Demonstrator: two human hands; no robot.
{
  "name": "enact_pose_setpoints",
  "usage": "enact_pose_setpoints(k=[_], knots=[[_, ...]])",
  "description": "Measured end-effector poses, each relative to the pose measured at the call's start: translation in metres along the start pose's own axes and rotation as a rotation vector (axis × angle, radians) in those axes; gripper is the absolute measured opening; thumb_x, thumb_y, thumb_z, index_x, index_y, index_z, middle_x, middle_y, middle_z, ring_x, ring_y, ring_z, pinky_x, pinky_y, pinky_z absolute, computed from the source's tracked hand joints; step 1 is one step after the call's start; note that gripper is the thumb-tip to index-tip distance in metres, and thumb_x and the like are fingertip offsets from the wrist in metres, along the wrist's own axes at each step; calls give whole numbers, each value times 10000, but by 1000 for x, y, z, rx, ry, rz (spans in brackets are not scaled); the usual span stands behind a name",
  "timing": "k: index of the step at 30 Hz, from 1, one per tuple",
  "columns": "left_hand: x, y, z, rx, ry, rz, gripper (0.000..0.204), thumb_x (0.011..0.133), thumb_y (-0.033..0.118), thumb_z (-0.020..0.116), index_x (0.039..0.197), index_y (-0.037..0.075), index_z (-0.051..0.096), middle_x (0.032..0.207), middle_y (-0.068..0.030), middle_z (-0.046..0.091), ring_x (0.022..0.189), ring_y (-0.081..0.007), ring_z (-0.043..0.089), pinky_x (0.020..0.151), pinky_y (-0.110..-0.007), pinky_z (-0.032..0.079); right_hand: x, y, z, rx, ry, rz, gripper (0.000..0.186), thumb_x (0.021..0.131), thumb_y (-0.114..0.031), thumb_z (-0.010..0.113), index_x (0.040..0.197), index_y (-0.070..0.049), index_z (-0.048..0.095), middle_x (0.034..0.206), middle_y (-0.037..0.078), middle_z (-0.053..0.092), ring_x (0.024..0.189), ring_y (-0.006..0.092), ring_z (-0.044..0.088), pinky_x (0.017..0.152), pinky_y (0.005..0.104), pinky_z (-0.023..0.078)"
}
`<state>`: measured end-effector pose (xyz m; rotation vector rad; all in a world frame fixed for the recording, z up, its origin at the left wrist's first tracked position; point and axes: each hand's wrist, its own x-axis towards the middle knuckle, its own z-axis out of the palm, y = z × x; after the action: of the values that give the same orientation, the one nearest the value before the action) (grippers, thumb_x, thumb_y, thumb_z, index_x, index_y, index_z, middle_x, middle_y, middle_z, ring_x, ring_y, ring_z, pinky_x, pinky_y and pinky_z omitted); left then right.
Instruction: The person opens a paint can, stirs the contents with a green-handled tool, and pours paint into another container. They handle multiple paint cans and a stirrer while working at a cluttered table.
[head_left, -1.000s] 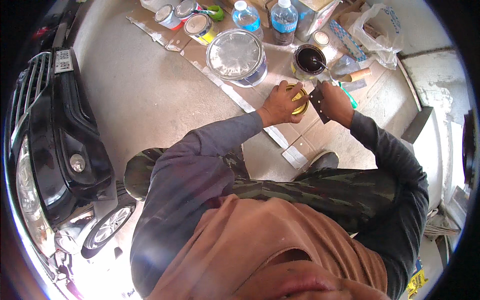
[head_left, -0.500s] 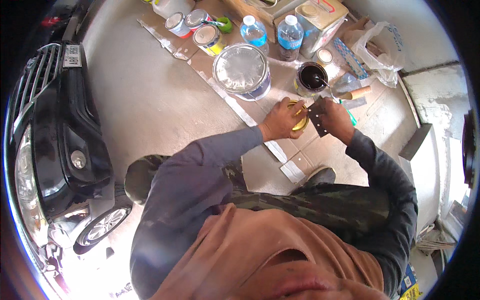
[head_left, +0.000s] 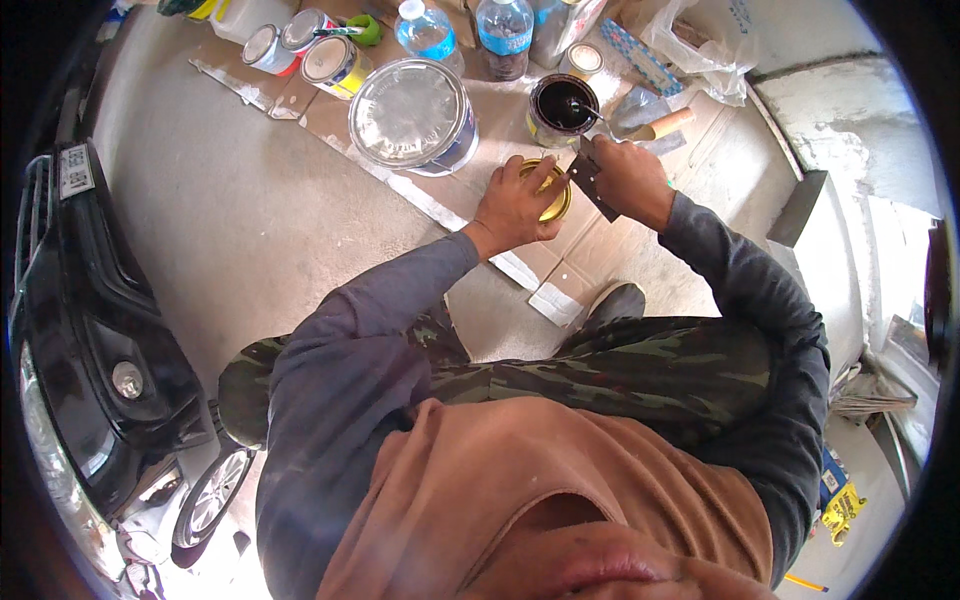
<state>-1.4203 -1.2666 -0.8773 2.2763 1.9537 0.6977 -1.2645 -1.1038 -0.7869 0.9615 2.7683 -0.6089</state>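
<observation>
My left hand (head_left: 514, 207) is wrapped round a round gold metal lid (head_left: 551, 199), held tilted above the cardboard. In my right hand (head_left: 632, 182) is a dark flat scraper (head_left: 593, 186) with small holes in it. The scraper's edge is close beside the lid; whether they touch I cannot tell. Just beyond both hands stands an open can of dark paint (head_left: 563, 104), with a thin stick or handle leaning out of it. A wooden-handled tool (head_left: 668, 124) lies to the right of that can.
A large lidded pail (head_left: 412, 113) stands left of the paint can. Several smaller cans (head_left: 335, 68) and two water bottles (head_left: 505, 38) are behind it. A plastic bag (head_left: 700, 55) lies at the far right. A black car (head_left: 95, 330) stands at the left.
The whole view has shifted, so the things sit farther up and left in the picture. My right hand has turned the scraper to a more slanted angle. Both hands keep their holds.
</observation>
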Motion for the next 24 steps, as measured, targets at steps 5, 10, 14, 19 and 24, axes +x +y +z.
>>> enact_pose_setpoints(k=[5, 10, 14, 19, 24], knots=[[-3, -2, 5, 3, 37, 9, 691, 666, 430, 830, 1289, 191, 649, 1430, -99, 538, 1154, -400, 526, 904, -499, 526, 6, -1, 7, -121, -25, -99, 197, 842, -136, 656, 997, -19, 621, 785, 232, 702, 750, 429, 719, 665, 538, 580], [-5, -4, 8, 2, 57, 33, 702, 667, 463, 829, 1273, 161, 644, 1433, -102, 511, 1162, -382, 491, 906, -489, 499, 8, -7, 10, -128, -48, -125, 219, 867, -194, 690, 982, -21, 622, 774, 215, 704, 727, 418, 722, 643, 526, 579], [-6, -4, 8, -2, 45, 9, 734, 669, 472, 831, 1304, 168, 624, 1439, -105, 508, 1179, -389, 483, 912, -491, 481, 8, -13, 1, -149, -33, -134, 239, 881, -190, 695, 979, 10, 609, 790, 231, 711, 738, 412, 732, 643, 509, 585], [-7, -3, 10, -26, 49, 5, 747, 674, 435, 839, 1333, 170, 607, 1446, -105, 506, 1206, -398, 490, 914, -509, 485, 8, -24, 0, -191, -56, -164, 232, 874, -168, 699, 964, 22, 602, 781, 229, 714, 727, 403, 741, 622, 493, 589], [-11, 1, 10, 30, 49, -6, 746, 673, 418, 843, 1343, 184, 614, 1459, -110, 497, 1249, -417, 464, 902, -514, 480, 13, -27, -4, -212, -80, -141, 224, 871, -167, 705, 952, 21, 614, 788, 227, 719, 731, 401, 746, 626, 486, 595]])
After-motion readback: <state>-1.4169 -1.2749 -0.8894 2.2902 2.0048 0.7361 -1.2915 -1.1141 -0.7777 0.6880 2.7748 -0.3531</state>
